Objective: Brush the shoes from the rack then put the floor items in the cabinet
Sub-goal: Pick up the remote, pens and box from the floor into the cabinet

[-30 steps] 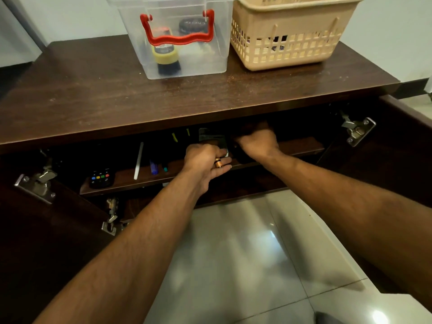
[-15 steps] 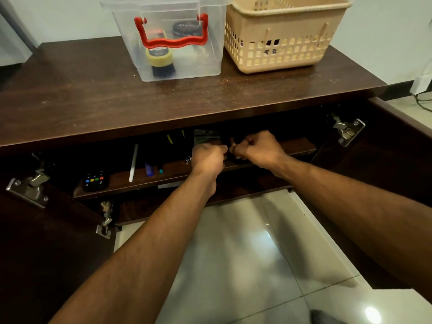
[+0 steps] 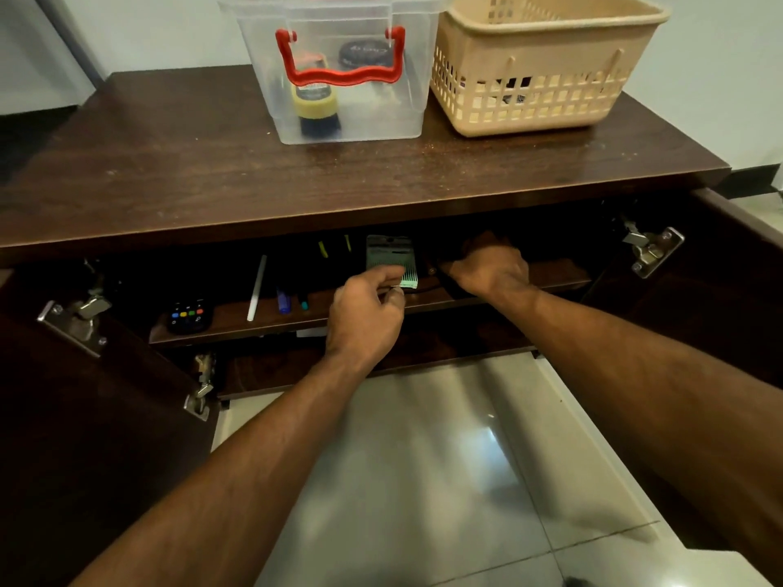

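Two hands reach into the open cabinet [image 3: 381, 180] under its dark top. On the shelf [image 3: 237, 319], from nine o'clock: a black remote [image 3: 189, 316], a white stick [image 3: 256, 288], a blue pen [image 3: 283, 301]. The left hand [image 3: 366, 315] has fingers curled, pinching something small beside a green package [image 3: 392, 258]. At three o'clock, the right hand [image 3: 491, 269] lies knuckles-up; its grip cannot be told.

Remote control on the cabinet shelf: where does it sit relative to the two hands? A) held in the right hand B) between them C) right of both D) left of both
D: the remote control with coloured buttons lies at the shelf's left end, well left of the left hand and the right hand.
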